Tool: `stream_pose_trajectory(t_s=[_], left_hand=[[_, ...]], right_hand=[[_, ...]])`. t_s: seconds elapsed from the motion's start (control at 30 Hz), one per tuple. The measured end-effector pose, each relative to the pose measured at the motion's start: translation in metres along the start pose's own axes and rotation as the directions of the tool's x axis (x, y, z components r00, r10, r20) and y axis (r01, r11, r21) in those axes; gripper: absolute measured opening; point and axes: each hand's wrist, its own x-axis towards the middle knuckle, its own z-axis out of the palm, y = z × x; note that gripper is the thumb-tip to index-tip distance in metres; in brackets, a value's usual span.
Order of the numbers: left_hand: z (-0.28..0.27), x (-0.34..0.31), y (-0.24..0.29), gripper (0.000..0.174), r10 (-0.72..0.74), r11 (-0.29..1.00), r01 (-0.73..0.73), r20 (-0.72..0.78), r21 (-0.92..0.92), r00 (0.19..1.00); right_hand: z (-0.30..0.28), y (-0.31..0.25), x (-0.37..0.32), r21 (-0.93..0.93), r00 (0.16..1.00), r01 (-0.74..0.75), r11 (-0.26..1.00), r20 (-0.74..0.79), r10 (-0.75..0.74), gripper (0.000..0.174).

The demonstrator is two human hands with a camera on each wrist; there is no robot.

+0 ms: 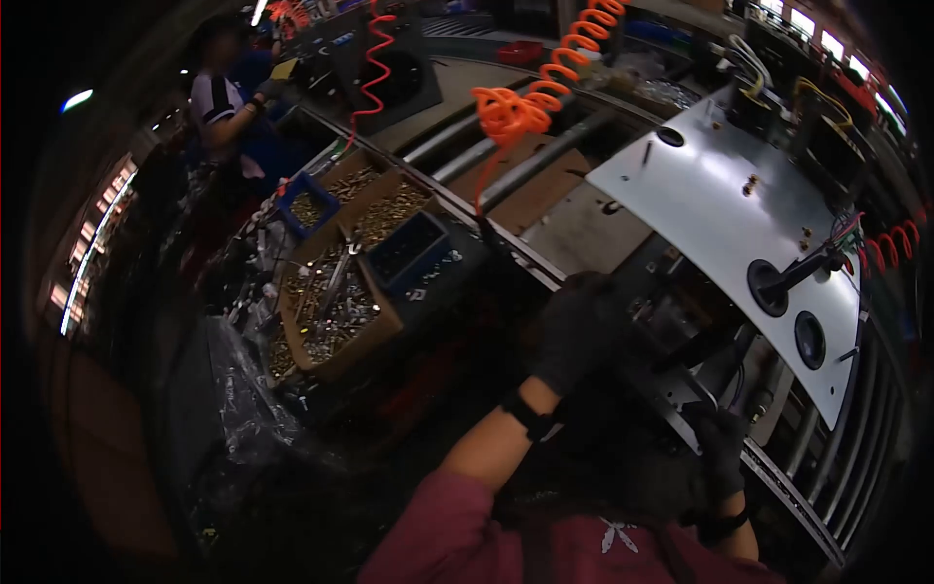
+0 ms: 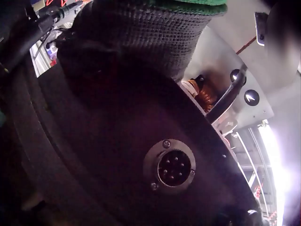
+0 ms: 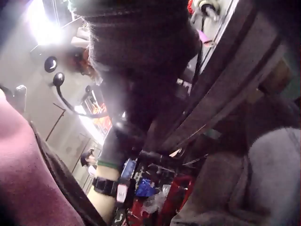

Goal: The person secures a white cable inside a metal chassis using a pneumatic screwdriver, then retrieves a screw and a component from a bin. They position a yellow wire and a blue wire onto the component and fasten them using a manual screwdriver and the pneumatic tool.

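Note:
Both hands wear dark gloves. The left hand (image 1: 581, 331) is at the upper left end of a black housing (image 1: 671, 326); its fingers blend into the dark. At the lower right end, beside a metal edge strip (image 1: 671, 414), the right hand (image 1: 720, 450) has its fingers curled over the housing's edge. Close to the left hand (image 2: 141, 37), the left wrist view shows a black panel (image 2: 103, 141) with a round multi-pin connector (image 2: 174, 167). In the right wrist view the right hand (image 3: 141, 47) fills the top, its fingers unclear; the left forearm's wristband (image 3: 106, 186) shows below.
A pale metal plate (image 1: 700, 185) with round black fittings lies over rollers (image 1: 832, 428) at the right. Cardboard trays of screws (image 1: 336, 365) and blue bins (image 1: 409, 253) stand at the left. An orange coiled hose (image 1: 516, 115) hangs above. Another person (image 1: 219, 107) is at the upper left.

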Motion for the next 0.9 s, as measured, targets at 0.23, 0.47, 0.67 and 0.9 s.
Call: stream_pose_trajectory(t_s=[0.23, 0.47, 0.67, 0.9], left_hand=[[-0.01, 0.002, -0.006, 0.041, -0.012, 0.998, 0.008, 0.049, 0.067, 0.999], [-0.105, -0.04, -0.029, 0.029, 0.154, 0.98, -0.111, -0.275, 0.167, 0.949], [-0.26, -0.131, -0.09, 0.023, -0.078, 0.692, 0.525, -0.671, 0.496, 0.737], [-0.29, -0.184, -0.132, 0.028, -0.22, 0.323, 0.765, -0.742, 0.558, 0.634]], right_hand=[[0.006, -0.017, 0.002, -0.161, 0.995, 0.081, 0.984, 0.07, -0.07, 0.02], [0.002, -0.013, 0.0, -0.411, 0.968, 0.249, 0.877, 0.113, -0.222, 0.019], [-0.005, -0.024, 0.004, -0.184, 0.983, 0.043, 0.982, 0.183, -0.009, 0.019], [-0.006, -0.028, -0.001, -0.096, 0.977, 0.039, 0.995, 0.213, -0.017, 0.022]])
